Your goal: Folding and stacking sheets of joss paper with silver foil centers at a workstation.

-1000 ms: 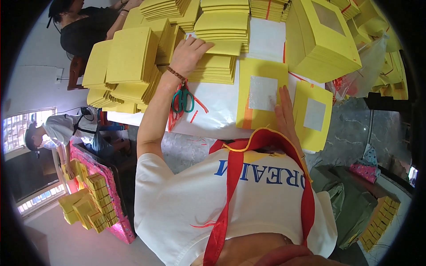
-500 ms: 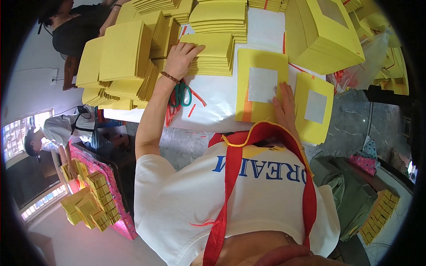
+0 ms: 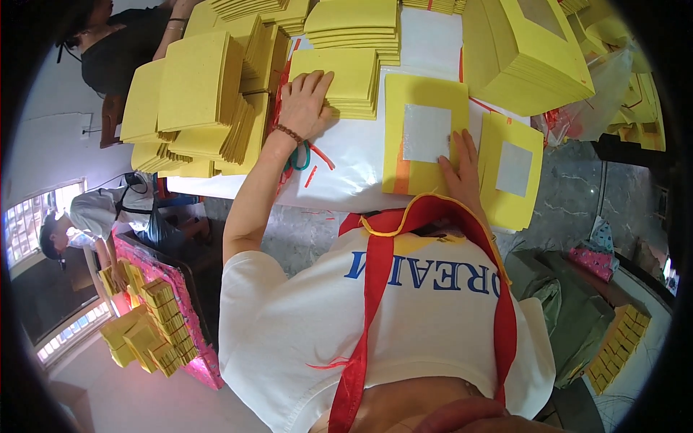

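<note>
My left hand [image 3: 306,105], with a brown bead bracelet on its wrist, rests on the near left part of a stack of folded yellow paper [image 3: 336,68], its fingers a little apart. Under that wrist lie green-handled scissors [image 3: 302,156], partly covered by it. My right hand [image 3: 463,167] lies flat with spread fingers on the right edge of a yellow paper sheet [image 3: 426,94] bearing a silver-grey square and an orange strip. Right of that hand is another yellow sheet [image 3: 491,173] with a silver-grey square.
Tall piles of folded yellow paper [image 3: 191,86] crowd the left of the white table [image 3: 354,169]. A thick yellow stack [image 3: 534,61] stands at the far right, near a clear plastic bag [image 3: 592,112]. Red strips [image 3: 322,156] lie near the scissors. Two other people are at the left.
My left hand has shifted slightly right and nearer on the stack, covering more of the scissors. My right hand stays on the sheet, its fingers slightly lower and left.
</note>
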Tool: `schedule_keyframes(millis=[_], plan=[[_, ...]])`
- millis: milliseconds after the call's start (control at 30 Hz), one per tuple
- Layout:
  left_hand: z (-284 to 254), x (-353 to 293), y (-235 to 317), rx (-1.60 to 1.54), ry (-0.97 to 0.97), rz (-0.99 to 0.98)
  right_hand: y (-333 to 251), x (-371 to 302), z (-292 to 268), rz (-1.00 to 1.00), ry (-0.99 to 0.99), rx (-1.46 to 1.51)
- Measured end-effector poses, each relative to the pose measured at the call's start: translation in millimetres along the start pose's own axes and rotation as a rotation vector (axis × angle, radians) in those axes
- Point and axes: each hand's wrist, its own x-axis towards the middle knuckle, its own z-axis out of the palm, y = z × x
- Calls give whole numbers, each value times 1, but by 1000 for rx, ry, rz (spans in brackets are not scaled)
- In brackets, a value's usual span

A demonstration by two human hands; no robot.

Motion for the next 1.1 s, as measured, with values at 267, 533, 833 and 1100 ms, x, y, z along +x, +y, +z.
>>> schedule_keyframes(millis=[267,533,833,1100], plan=[[21,-6,4,87,71,-18,6,-1,1,-48,-37,-84],[0,-1,1,24,34,-23,5,-2,-1,-43,-7,34],[-30,-22,48,-165,170,43,5,-12,-7,159,109,201],[57,-61,122,-1243,-98,-543,16,-14,-9,300,84,551]])
